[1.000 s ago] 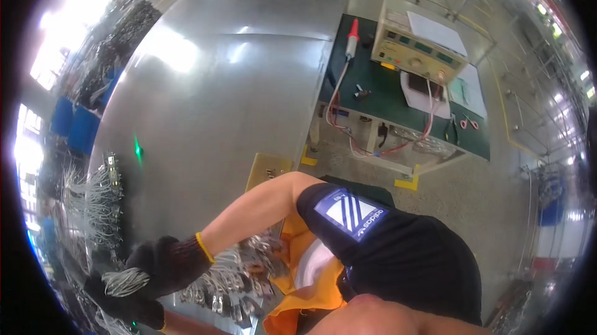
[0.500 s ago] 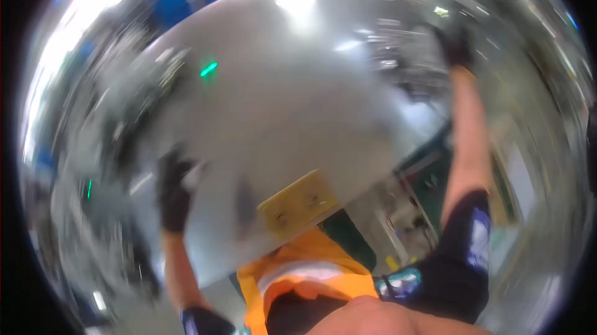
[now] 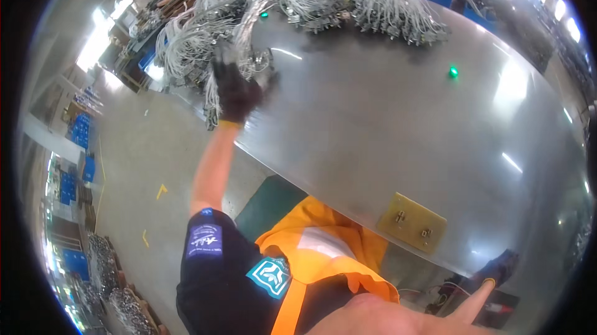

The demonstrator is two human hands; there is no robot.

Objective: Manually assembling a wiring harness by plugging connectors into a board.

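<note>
Along the far edge of a metal counter (image 3: 348,117), wire bundles (image 3: 398,2) lie in bunches, pale leads toward the edge and metal ends inward, a layout that probably keeps the bunches from tangling. More are heaped in a pile (image 3: 189,46) at the left end, some hanging over the near-left corner. The person's gloved left hand (image 3: 238,92) is at that pile; its fingers are blurred against the wires, so whether they pinch any cannot be told. The gloved right hand (image 3: 497,266) is at the near edge, toward the right corner, well apart from the bundles, perhaps for balance; whether its fingers are spread or closed cannot be told. By the near edge, between the hands, lies a yellow block (image 3: 410,223) bearing two fittings (image 3: 426,233), presumably set there for easy reach.
</note>
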